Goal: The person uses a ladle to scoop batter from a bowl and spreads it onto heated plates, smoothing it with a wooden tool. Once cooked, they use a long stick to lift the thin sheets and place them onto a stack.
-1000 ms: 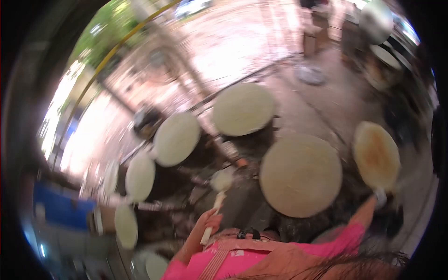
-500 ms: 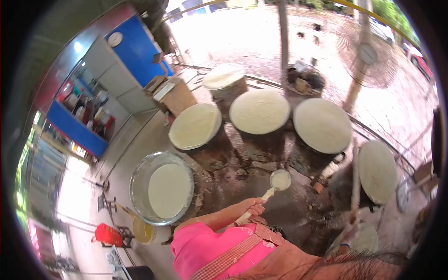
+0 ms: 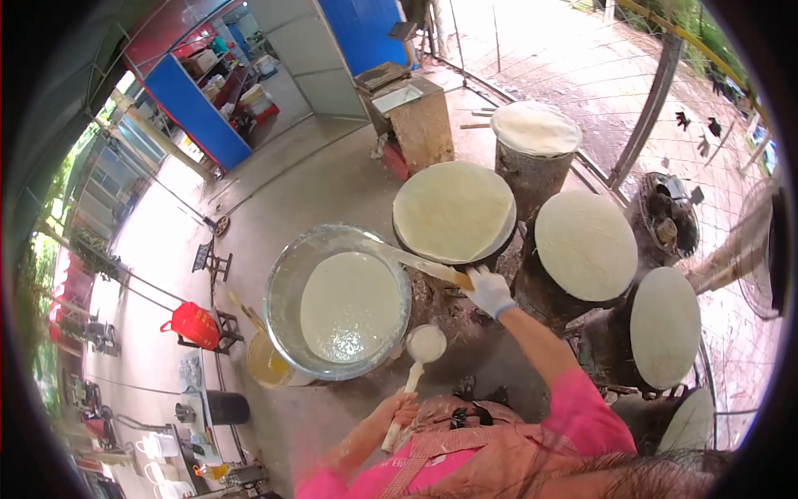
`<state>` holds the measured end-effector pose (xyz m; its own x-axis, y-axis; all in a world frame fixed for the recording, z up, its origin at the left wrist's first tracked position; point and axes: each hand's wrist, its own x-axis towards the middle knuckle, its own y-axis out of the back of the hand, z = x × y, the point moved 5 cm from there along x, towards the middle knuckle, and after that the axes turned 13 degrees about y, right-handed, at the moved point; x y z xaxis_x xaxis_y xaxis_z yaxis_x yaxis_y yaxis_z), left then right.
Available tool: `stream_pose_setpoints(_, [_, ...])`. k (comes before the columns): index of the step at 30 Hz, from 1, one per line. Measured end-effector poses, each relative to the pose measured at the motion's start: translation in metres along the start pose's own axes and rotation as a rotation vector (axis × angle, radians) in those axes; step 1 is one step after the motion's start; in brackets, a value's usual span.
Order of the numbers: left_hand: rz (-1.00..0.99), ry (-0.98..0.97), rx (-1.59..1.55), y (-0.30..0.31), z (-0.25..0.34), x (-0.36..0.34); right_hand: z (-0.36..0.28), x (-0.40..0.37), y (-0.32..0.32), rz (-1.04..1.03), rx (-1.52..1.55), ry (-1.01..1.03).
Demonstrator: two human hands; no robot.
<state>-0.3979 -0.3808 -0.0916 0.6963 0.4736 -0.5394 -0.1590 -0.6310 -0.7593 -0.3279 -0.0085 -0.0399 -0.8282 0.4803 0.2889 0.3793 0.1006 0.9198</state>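
My left hand (image 3: 399,409), bare, is closed round the handle of a ladle (image 3: 427,343). The ladle's round bowl shows whitish contents and is held just beside a large metal basin (image 3: 406,312) of white liquid (image 3: 349,308). In a white glove, my right hand (image 3: 488,293) grips the end of a long flat wooden stick (image 3: 424,266). That stick reaches left along the near edge of a round pale-topped drum (image 3: 455,210), its far tip over the basin's rim. My gloved fingers are close to this drum's edge.
More pale-topped drums stand to the right, including one (image 3: 586,245), another (image 3: 665,327) and one behind (image 3: 536,129). Left of the basin is a bucket (image 3: 270,362) of yellowish contents. A wooden box (image 3: 420,125) and a wire fence (image 3: 573,66) stand beyond.
My view has turned left. My right hand has brought the wooden stick from the far right drum to the drum beside the basin. The ladle in my left hand is now near the basin.
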Motion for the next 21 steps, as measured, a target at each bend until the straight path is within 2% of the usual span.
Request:
stream_pose_setpoints(2, [-0.011, -0.075, 0.006, -0.016, 0.023, -0.005, 0.003, 0.052, -0.030, -0.087, -0.027, 0.091])
stream_pose_setpoints(3, [-0.015, -0.103, -0.001, 0.096, -0.033, -0.059, 0.001, 0.073, -0.036, -0.064, -0.055, 0.133])
stream_pose_setpoints(4, [-0.014, -0.129, -0.001, 0.116, -0.040, -0.068, 0.005, 0.094, -0.039, -0.033, -0.042, 0.137])
stream_pose_setpoints(6, [-0.003, -0.156, -0.032, 0.040, 0.005, -0.034, 0.010, 0.113, -0.067, -0.290, -0.121, 0.272])
stream_pose_setpoints(8, [-0.023, -0.150, -0.081, 0.102, -0.027, -0.061, 0.018, 0.133, -0.074, -0.351, -0.082, 0.283])
stream_pose_setpoints(10, [-0.071, -0.131, -0.129, 0.074, -0.002, -0.045, 0.020, 0.147, -0.049, -0.394, -0.072, 0.274])
stream_pose_setpoints(11, [-0.100, -0.127, -0.143, 0.081, -0.001, -0.048, 0.024, 0.159, -0.031, -0.376, -0.088, 0.232])
stream_pose_setpoints(12, [-0.133, -0.126, -0.157, 0.049, 0.023, -0.038, 0.031, 0.173, -0.011, -0.357, -0.105, 0.194])
stream_pose_setpoints(14, [-0.187, -0.127, -0.182, 0.015, 0.051, -0.028, 0.054, 0.205, 0.045, 0.039, -0.016, 0.202])
stream_pose_setpoints(15, [-0.203, -0.127, -0.198, 0.013, 0.054, -0.022, 0.069, 0.224, 0.065, 0.040, -0.019, 0.197])
stream_pose_setpoints(16, [-0.217, -0.128, -0.211, 0.038, 0.042, -0.027, 0.093, 0.249, 0.086, 0.001, -0.012, 0.116])
stream_pose_setpoints(17, [-0.234, -0.131, -0.217, 0.031, 0.053, -0.024, 0.120, 0.277, 0.105, -0.032, -0.007, 0.038])
stream_pose_setpoints(19, [-0.275, -0.139, -0.239, 0.011, 0.071, -0.010, 0.163, 0.315, 0.158, 0.028, 0.029, -0.059])
stream_pose_setpoints(20, [-0.302, -0.141, -0.258, 0.000, 0.075, 0.003, 0.184, 0.327, 0.185, 0.130, 0.044, -0.098])
stream_pose_setpoints(21, [-0.332, -0.144, -0.284, -0.013, 0.077, 0.020, 0.198, 0.333, 0.215, 0.055, 0.149, -0.254])
